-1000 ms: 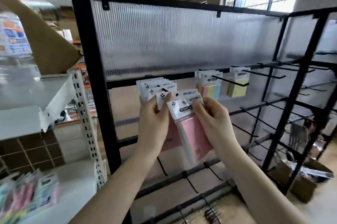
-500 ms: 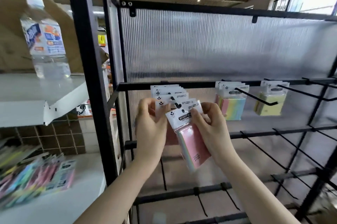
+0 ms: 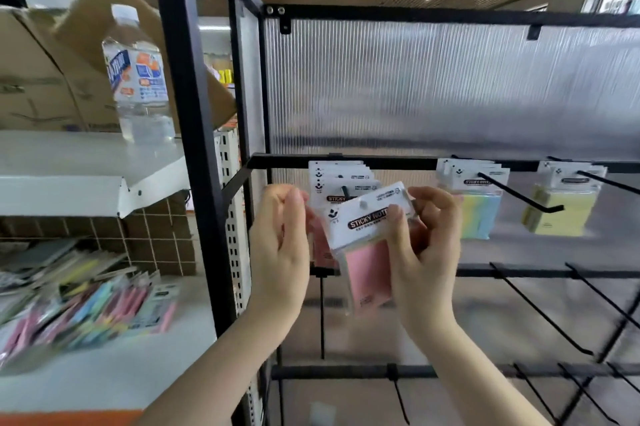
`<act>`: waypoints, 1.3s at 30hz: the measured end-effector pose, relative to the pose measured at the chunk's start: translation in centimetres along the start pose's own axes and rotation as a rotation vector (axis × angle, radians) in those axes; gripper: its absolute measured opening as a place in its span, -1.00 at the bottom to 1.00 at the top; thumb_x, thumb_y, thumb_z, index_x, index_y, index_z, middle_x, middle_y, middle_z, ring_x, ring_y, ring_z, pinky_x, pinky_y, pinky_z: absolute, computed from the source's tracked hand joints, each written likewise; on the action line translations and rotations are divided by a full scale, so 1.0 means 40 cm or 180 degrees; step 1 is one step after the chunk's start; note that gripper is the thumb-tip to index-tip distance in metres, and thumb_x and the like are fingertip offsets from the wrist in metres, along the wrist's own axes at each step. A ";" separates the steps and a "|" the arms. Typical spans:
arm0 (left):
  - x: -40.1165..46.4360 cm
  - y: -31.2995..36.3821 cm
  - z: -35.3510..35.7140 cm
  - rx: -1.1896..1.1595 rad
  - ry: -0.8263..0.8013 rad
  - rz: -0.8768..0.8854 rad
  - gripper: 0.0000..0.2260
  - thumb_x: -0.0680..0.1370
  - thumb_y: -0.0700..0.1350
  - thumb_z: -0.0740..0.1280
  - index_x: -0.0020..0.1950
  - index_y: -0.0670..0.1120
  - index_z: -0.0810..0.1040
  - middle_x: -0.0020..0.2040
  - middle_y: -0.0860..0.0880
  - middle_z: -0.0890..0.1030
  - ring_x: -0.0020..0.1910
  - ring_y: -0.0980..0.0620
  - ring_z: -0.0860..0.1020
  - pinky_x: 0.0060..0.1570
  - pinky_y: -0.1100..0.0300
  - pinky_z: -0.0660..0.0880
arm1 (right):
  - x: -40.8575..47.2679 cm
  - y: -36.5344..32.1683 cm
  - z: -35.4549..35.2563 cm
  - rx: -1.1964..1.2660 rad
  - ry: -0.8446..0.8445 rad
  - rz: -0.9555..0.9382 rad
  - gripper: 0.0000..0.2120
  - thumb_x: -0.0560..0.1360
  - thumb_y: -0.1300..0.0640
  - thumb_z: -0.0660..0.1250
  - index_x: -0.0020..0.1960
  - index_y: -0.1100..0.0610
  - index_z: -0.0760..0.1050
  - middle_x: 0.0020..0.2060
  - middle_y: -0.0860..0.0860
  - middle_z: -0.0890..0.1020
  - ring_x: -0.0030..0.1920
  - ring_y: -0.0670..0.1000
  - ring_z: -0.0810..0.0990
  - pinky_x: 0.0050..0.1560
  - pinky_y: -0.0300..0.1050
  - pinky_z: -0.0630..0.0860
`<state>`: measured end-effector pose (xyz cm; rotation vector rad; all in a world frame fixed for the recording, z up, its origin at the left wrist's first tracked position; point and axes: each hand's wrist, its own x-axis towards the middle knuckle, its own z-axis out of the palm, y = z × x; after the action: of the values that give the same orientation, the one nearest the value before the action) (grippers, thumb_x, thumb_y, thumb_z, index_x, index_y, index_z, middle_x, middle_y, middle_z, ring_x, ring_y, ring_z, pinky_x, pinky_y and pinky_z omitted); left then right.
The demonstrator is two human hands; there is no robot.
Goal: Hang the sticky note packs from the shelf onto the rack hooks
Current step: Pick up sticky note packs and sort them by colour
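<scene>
A black rack (image 3: 194,162) carried three hanging groups of sticky note packs. A loose pile of packs (image 3: 86,304) lay on the white shelf (image 3: 104,373) at left. The right hand (image 3: 426,252) pinched one pink pack (image 3: 367,245) before the leftmost hook (image 3: 344,190); the left hand (image 3: 280,249) hovered beside it, fingers loosely curled.

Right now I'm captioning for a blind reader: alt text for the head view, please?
A right hand pinches a pink sticky note pack at a rack hook already holding packs, left hand beside it. More packs lie on a white shelf to the left.
</scene>
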<state>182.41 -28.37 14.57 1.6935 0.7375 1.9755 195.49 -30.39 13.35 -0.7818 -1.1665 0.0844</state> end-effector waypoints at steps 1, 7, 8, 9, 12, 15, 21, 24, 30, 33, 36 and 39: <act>-0.008 0.019 -0.001 -0.0090 -0.0086 0.0000 -0.74 0.59 0.11 0.08 -0.11 0.01 0.45 -0.29 -0.07 0.48 -0.35 0.09 0.47 -0.32 0.35 0.41 | -0.001 -0.007 0.006 0.0010 -0.0060 -0.0078 -0.81 0.50 -0.06 0.26 0.08 -0.16 0.32 -0.11 -0.13 0.56 -0.17 -0.13 0.56 -0.15 -0.33 0.46; -0.007 0.047 0.014 0.0168 -0.0493 -0.0298 -0.79 0.55 0.06 0.31 -0.20 -0.03 0.47 -0.46 0.17 0.42 -0.44 0.26 0.36 -0.40 0.45 0.26 | -0.002 -0.001 0.040 0.0067 -0.0290 0.0150 -0.77 0.49 -0.05 0.29 0.09 -0.23 0.31 -0.13 -0.07 0.58 -0.26 -0.09 0.55 -0.26 -0.22 0.47; -0.002 0.043 0.017 0.0168 -0.0484 -0.0367 -0.82 0.56 -0.02 0.33 -0.20 -0.04 0.47 -0.45 0.18 0.45 -0.44 0.26 0.38 -0.40 0.45 0.27 | -0.005 0.006 0.042 0.0033 -0.0298 0.0240 -0.77 0.49 -0.03 0.29 0.09 -0.20 0.30 -0.10 -0.02 0.58 -0.22 -0.04 0.58 -0.23 -0.16 0.50; 0.001 0.037 0.019 0.0170 -0.0469 -0.0427 -0.84 0.56 -0.07 0.32 -0.21 -0.06 0.48 -0.44 0.17 0.46 -0.43 0.25 0.39 -0.39 0.44 0.28 | -0.007 0.013 0.042 0.0011 -0.0289 0.0322 -0.77 0.49 -0.02 0.29 0.08 -0.19 0.30 -0.08 -0.01 0.59 -0.19 -0.03 0.59 -0.19 -0.12 0.52; 0.004 0.027 0.025 0.0268 -0.0505 -0.0446 -0.84 0.56 -0.09 0.31 -0.17 -0.14 0.51 -0.44 0.14 0.41 -0.43 0.21 0.33 -0.39 0.38 0.26 | -0.012 0.028 0.040 -0.0040 -0.0200 0.0351 -0.78 0.50 0.01 0.30 0.07 -0.17 0.32 -0.12 -0.15 0.57 -0.19 -0.16 0.57 -0.17 -0.25 0.51; 0.004 0.029 0.027 0.0249 -0.0540 -0.0315 -0.86 0.57 -0.07 0.29 -0.17 -0.06 0.50 -0.43 0.19 0.43 -0.44 0.23 0.35 -0.40 0.43 0.27 | -0.009 0.032 0.038 0.0025 -0.0203 0.0397 -0.83 0.51 0.02 0.29 0.05 -0.13 0.35 -0.13 -0.24 0.58 -0.22 -0.20 0.55 -0.20 -0.33 0.48; 0.012 0.018 0.035 0.0167 -0.0520 -0.0326 -0.91 0.56 -0.07 0.30 -0.15 0.00 0.48 -0.44 0.22 0.44 -0.44 0.26 0.36 -0.39 0.45 0.28 | 0.003 0.041 0.036 -0.0079 -0.0338 0.0477 -0.91 0.58 0.07 0.28 -0.07 -0.09 0.40 -0.29 -0.21 0.56 -0.36 -0.17 0.46 -0.35 -0.34 0.40; 0.013 0.002 0.038 0.0024 -0.0503 -0.0383 -0.94 0.56 -0.09 0.30 -0.11 0.00 0.49 -0.28 0.13 0.56 -0.30 0.25 0.49 -0.25 0.46 0.35 | 0.000 0.058 0.031 -0.0131 -0.0387 0.0641 -0.88 0.58 0.07 0.28 -0.13 -0.05 0.41 -0.36 -0.17 0.54 -0.38 -0.15 0.44 -0.38 -0.35 0.36; 0.020 -0.046 0.044 0.0571 0.0074 -0.0271 -0.62 0.40 0.20 0.34 0.03 -0.03 0.41 -0.04 0.11 0.47 0.02 0.15 0.45 0.02 0.43 0.32 | 0.007 0.093 0.035 -0.0430 -0.0403 0.0862 -0.88 0.54 -0.01 0.30 -0.03 0.02 0.42 -0.19 -0.08 0.55 -0.19 -0.15 0.50 -0.17 -0.34 0.40; 0.029 -0.079 0.046 0.0822 0.0183 -0.0204 -0.55 0.40 0.24 0.29 0.11 -0.04 0.38 0.07 0.04 0.45 0.15 0.08 0.40 0.15 0.36 0.29 | 0.018 0.109 0.036 -0.0654 -0.0322 0.0834 -0.74 0.50 0.03 0.36 0.10 0.07 0.37 0.00 0.05 0.50 0.04 0.00 0.50 0.08 -0.16 0.43; 0.043 -0.114 0.055 0.0950 0.0252 -0.0219 -0.48 0.43 0.22 0.26 0.16 -0.18 0.41 0.10 -0.02 0.44 0.15 0.02 0.41 0.10 0.50 0.24 | 0.025 0.126 0.035 -0.0767 -0.0304 0.0918 -0.69 0.49 0.03 0.38 0.13 0.07 0.33 0.04 0.05 0.47 0.07 0.00 0.46 0.14 -0.13 0.42; 0.051 -0.145 0.070 0.0997 0.0274 -0.0312 -0.47 0.46 0.24 0.23 0.15 -0.19 0.44 0.06 -0.06 0.48 0.10 0.02 0.45 0.03 0.47 0.30 | 0.037 0.149 0.030 -0.0772 -0.0420 0.1184 -0.66 0.49 -0.03 0.37 0.15 0.08 0.34 0.06 0.05 0.47 0.08 0.02 0.49 0.11 -0.11 0.46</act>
<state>184.77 -22.33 12.70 1.7108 1.1908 1.9539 197.04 -24.74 11.19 -1.2186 -1.1561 0.3112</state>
